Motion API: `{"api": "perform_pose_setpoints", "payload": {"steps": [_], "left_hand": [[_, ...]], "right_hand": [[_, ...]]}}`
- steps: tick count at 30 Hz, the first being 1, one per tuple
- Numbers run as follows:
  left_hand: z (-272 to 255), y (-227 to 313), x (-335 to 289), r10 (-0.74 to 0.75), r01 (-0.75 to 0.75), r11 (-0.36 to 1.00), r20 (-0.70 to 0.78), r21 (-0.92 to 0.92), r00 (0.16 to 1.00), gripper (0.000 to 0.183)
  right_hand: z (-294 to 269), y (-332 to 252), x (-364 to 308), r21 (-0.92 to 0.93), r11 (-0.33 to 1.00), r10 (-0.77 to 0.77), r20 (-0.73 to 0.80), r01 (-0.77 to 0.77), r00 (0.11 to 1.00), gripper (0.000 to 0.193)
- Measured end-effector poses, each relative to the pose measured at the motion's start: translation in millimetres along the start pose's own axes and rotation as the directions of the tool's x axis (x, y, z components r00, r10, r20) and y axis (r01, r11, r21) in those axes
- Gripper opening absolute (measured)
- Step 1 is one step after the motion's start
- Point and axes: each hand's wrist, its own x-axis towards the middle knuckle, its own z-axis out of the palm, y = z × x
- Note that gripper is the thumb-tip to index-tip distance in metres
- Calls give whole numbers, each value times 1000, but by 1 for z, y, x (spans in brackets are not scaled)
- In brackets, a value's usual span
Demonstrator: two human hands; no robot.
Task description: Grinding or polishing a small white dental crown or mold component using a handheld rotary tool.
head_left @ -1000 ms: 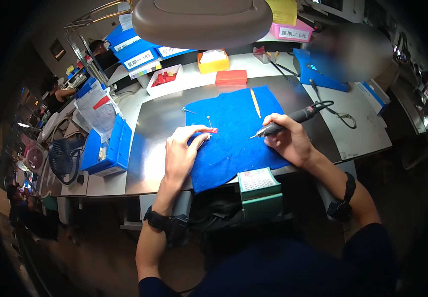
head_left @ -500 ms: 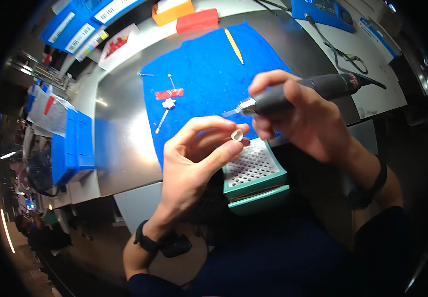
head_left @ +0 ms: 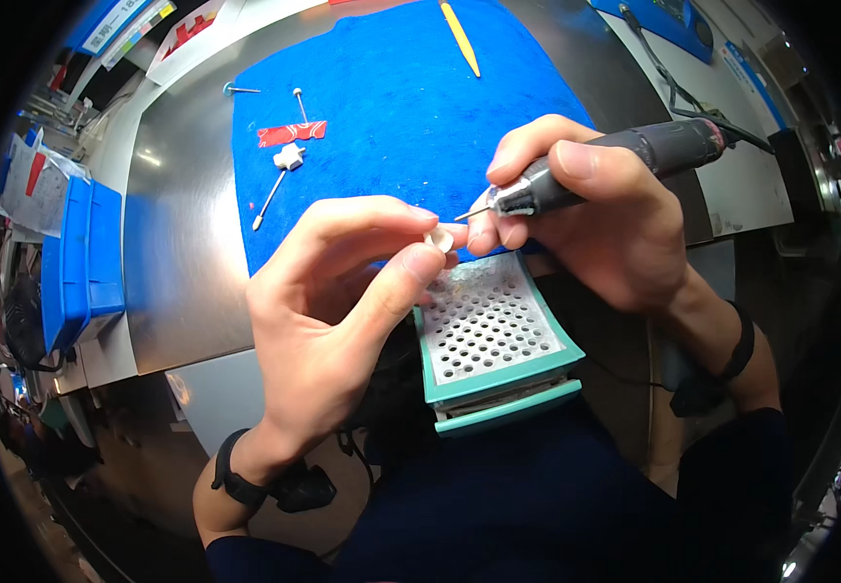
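Between the thumb and fingertips of my left hand (head_left: pixel 318 282) is a small white hollow cap that looks like a dental crown (head_left: pixel 442 239), its hollow side showing. My right hand (head_left: pixel 624 209) grips a black rotary handpiece (head_left: pixel 658 148). From its metal nose a thin bur (head_left: pixel 474 213) points left toward the crown; whether it touches cannot be told. Fingertips of both hands come close together by the bur. Below them sits a teal box with a perforated metal top (head_left: pixel 508 387).
A blue cloth (head_left: pixel 372 107) covers part of the metal bench (head_left: pixel 182 253). On it lie a yellow pencil-like tool (head_left: pixel 461 39), red tape (head_left: pixel 291 134), and a white star-shaped piece on a metal shank (head_left: pixel 288 158). Blue bins (head_left: pixel 90 253) stand left; a cable (head_left: pixel 668 73) runs at right.
The bur's tip has come nearer to the crown, and both hands are closer together. My view has shifted, so the cloth and bench things sit higher and further left.
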Motion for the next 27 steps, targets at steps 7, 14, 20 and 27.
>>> {"api": "perform_pose_setpoints", "payload": {"steps": [7,14,20,27], "left_hand": [[-15,-2,6,78,-70,974,-31,214,996,19],[-25,-5,4,123,-113,970,-31,213,992,18],[-15,-1,1,35,-35,995,-2,97,999,23],[-14,-1,2,-36,36,998,3,59,999,23]], "right_hand": [[3,14,3,21,999,-37,18,37,999,41],[12,12,5,32,1000,1,-7,-1,1000,39],[7,13,-1,18,1000,-6,-8,6,1000,37],[9,13,-2,-56,997,-47,-26,45,999,33]]}}
